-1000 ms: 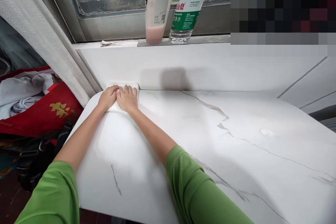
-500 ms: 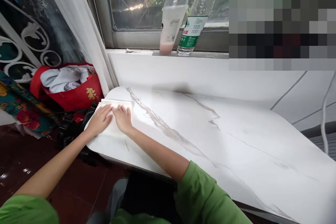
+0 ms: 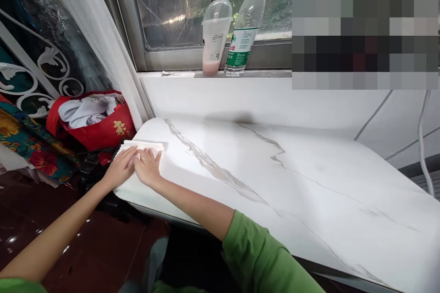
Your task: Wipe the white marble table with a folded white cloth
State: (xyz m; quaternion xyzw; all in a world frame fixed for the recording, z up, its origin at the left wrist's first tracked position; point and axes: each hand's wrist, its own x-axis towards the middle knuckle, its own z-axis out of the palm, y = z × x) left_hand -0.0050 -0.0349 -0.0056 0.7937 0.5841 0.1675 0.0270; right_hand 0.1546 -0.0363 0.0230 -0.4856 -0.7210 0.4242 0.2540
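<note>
A folded white cloth (image 3: 147,145) lies flat at the left end of a white marbled tabletop (image 3: 220,146). My left hand (image 3: 120,168) rests on it palm down, fingers stretched forward. Beside it, my right hand (image 3: 147,166) also presses flat on the cloth, with its fingers extended and slightly spread. The two hands touch or nearly touch at their inner edges. Parts of the cloth are hidden beneath them.
On the windowsill stand a lidded plastic cup with a straw (image 3: 213,41) and a leaning water bottle (image 3: 242,46). A red bag (image 3: 103,123) holding pale fabric sits left of the table, below a white curtain (image 3: 99,46). A white cable (image 3: 422,142) hangs at right.
Both hands and the cloth have slid a little toward the table's left edge. The camera view has also shifted slightly.
</note>
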